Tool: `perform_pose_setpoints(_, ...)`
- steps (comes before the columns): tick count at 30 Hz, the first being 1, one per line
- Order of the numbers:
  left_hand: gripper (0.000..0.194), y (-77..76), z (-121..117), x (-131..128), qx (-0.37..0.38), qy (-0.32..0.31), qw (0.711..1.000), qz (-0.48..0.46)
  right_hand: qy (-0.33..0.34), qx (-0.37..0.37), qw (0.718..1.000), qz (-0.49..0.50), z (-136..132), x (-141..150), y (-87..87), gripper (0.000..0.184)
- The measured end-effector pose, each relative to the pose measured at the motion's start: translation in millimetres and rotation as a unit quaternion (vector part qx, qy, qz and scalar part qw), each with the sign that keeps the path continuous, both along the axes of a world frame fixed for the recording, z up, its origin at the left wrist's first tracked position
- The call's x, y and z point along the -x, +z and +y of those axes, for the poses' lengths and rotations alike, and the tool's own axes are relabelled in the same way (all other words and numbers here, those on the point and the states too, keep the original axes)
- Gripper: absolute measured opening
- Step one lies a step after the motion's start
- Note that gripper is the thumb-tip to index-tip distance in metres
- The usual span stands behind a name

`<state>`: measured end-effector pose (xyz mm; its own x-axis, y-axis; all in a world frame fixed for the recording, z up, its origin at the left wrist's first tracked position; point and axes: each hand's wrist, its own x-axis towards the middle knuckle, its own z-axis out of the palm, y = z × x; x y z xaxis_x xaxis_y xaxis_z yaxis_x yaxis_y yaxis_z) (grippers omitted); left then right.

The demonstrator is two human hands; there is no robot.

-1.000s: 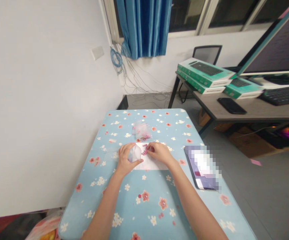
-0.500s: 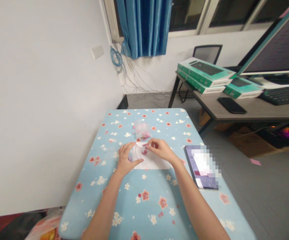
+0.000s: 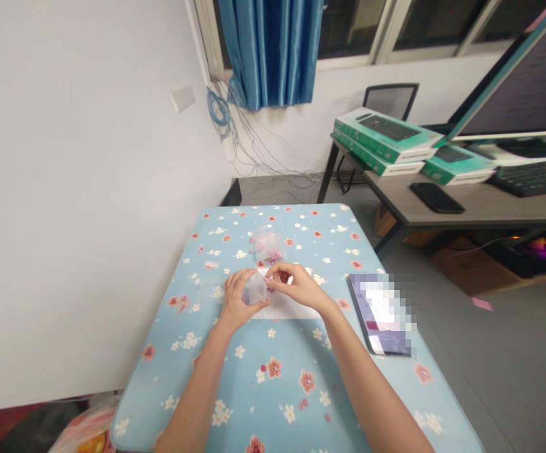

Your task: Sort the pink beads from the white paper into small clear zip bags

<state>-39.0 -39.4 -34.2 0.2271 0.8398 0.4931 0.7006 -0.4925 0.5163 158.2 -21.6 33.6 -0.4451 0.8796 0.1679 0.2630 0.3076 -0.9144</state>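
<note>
My left hand (image 3: pixel 241 297) is closed around the edge of a small clear plastic bag (image 3: pixel 257 288), its thumb and fingers curved about the bag's mouth. With thumb and forefinger pinched at that mouth, my right hand (image 3: pixel 296 284) holds what looks like a small pink bead (image 3: pixel 267 280), mostly hidden by the fingertips. Beneath both hands lies a sheet of white paper (image 3: pixel 296 308). Other pink beads on it are largely covered by my right hand. Just beyond the paper rest clear bags (image 3: pixel 267 244) with pink beads inside.
The table (image 3: pixel 239 384) has a blue flowered cover. A tablet (image 3: pixel 379 314) with a partly blurred screen lies near its right edge. A white wall (image 3: pixel 89 189) runs along the left. To the right, a desk (image 3: pixel 480 211) bears keyboard boxes (image 3: pixel 386 135) and a black phone (image 3: pixel 436 197).
My right hand has moved slightly left, from over the beads on the paper to the bag's mouth, carrying a pink bead. My left hand stays in place on the bag.
</note>
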Motion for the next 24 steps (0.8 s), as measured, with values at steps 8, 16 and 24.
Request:
perform_pose_setpoints(8,0.066,0.0,0,0,0.004,0.003,1.0,0.001,-0.01,0.004,1.0,-0.005,0,2,-0.1,0.019)
perform_pose_setpoints(16,0.066,-1.1,0,0,0.013,0.005,1.0,-0.005,-0.067,-0.03,0.984,-0.163,10,-17,-13.0,0.014)
perform_pose_setpoints(24,0.065,-0.1,0,0,0.01,0.004,1.0,-0.007,-0.045,-0.028,0.947,-0.316,10,-14,-27.2,0.012)
